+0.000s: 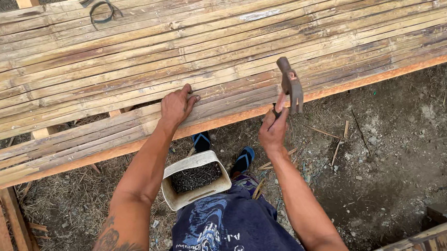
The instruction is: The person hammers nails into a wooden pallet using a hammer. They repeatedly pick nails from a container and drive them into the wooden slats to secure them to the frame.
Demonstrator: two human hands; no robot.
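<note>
My left hand (177, 105) rests on the near edge of a platform of split bamboo slats (135, 53), fingertips pressed to a slat; whether a nail is pinched under them is hidden. My right hand (273, 128) grips the handle of a claw hammer (289, 84), whose rusty head is raised above the slats just right of the left hand. A white plastic tub of dark nails (195, 179) hangs at my waist between my arms.
An orange-toned wooden beam (339, 88) runs under the slats' near edge. A loop of dark strap (103, 10) lies on the far slats. Bare dirt with wood scraps (387, 151) is at right, and my sandalled feet (242, 160) stand below. Another slatted panel (423, 246) sits at lower right.
</note>
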